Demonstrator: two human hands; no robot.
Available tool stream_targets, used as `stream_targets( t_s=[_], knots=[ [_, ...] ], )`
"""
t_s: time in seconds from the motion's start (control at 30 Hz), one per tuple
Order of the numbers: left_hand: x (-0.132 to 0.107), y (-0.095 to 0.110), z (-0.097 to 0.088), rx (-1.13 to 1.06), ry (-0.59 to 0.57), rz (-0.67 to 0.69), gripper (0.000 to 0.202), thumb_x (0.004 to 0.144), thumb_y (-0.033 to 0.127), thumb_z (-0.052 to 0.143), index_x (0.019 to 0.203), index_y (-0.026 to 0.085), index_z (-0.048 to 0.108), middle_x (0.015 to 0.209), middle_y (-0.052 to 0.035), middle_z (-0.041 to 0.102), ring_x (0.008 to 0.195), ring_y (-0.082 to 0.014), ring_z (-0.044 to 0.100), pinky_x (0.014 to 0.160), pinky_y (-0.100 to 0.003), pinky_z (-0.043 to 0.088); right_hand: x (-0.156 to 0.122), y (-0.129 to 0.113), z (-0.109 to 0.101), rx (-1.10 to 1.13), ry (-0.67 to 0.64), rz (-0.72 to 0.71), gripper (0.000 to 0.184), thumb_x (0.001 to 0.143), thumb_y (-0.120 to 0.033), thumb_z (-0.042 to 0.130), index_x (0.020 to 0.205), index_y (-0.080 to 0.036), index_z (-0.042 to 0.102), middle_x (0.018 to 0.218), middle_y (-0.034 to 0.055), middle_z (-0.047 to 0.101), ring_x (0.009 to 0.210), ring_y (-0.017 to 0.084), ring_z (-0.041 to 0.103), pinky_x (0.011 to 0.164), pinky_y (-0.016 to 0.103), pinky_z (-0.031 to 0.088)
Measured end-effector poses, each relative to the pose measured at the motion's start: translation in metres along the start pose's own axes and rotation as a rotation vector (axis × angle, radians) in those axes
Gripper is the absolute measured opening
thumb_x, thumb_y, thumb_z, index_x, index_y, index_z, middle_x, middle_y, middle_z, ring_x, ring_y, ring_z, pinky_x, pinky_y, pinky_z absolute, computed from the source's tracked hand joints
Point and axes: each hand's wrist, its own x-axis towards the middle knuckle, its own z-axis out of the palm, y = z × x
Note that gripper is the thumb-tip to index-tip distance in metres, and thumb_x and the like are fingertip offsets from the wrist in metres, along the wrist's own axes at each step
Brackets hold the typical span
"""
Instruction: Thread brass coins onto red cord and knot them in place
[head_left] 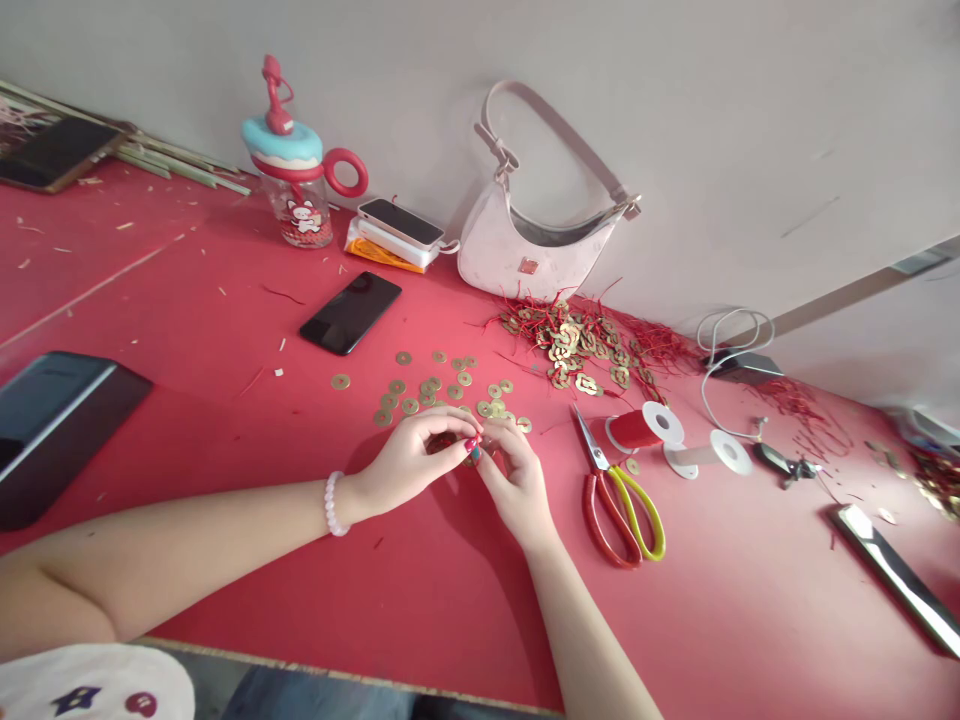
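My left hand, a pale bead bracelet at its wrist, is closed with thumb and fingertips pinched together. Against it, my right hand is pinched too, and the fingertips of both hands meet. A little red shows between them, but what they hold is too small and covered to name. Brass coins with holes lie scattered just beyond my fingers. To the right of my right hand rest scissors with one red and one yellow-green handle, blades partly apart. A spool of red thread lies near their tips.
Behind the coins, a heap of coins tied with red cord lies before a pale pink handbag. A black phone, a cup with a straw and a dark device stand leftward. A white spool and cable lie right.
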Motion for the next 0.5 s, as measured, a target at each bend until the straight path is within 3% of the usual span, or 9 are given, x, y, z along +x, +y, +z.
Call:
stream_targets(
  t_s=[0.13, 0.3, 0.5],
  knots=[
    [-0.0004, -0.0021, -0.0006, 0.051, 0.002, 0.009, 0.014, 0.081, 0.027, 0.055, 0.085, 0.017, 0.063, 0.107, -0.0074, 0.052, 0.080, -0.0122, 0.054, 0.071, -0.027, 0.048, -0.0002, 0.0007, 0.0001, 0.073, 0.015, 0.015, 0.011, 0.079, -0.022, 0.056, 0.086, -0.024, 0.064, 0.093, 0.0037, 0.058, 0.086, 0.016, 0.053, 0.075, 0.030, 0.044],
    [0.0000, -0.0013, -0.0003, 0.059, -0.020, 0.020, 0.013, 0.082, 0.027, 0.054, 0.086, 0.017, 0.062, 0.100, -0.0056, 0.051, 0.078, -0.0112, 0.052, 0.069, -0.025, 0.046, -0.0020, 0.0032, 0.0005, 0.176, 0.027, 0.077, 0.004, 0.078, -0.025, 0.059, 0.080, -0.021, 0.060, 0.092, 0.0030, 0.060, 0.088, 0.015, 0.055, 0.078, 0.030, 0.045],
    [-0.0003, 0.0005, -0.0002, 0.075, -0.032, 0.003, 0.013, 0.082, 0.026, 0.054, 0.087, 0.017, 0.062, 0.095, -0.0048, 0.050, 0.075, -0.0108, 0.050, 0.066, -0.024, 0.045, -0.0027, 0.0034, 0.0020, 0.318, 0.058, 0.155, 0.018, 0.076, -0.026, 0.061, 0.092, -0.023, 0.055, 0.089, 0.0009, 0.059, 0.082, 0.013, 0.058, 0.075, 0.028, 0.048]
  ],
)
